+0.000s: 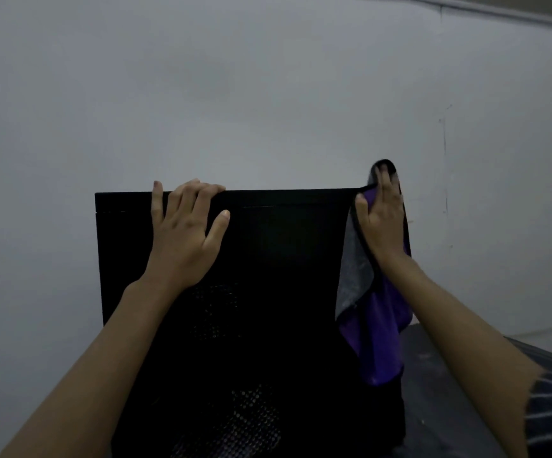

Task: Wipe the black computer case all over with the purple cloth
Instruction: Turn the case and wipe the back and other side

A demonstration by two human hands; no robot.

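Trouble first: if I shove sideways too hard, the case [284,259] could tip or skid left on the worktop [439,375]. My left hand [182,233] grips its top edge, fingers hooked over; my right hand [381,223], fingers flat, presses the cloth [380,325] onto the top right corner. Case stands upright, long axis vertical, mesh side facing me.
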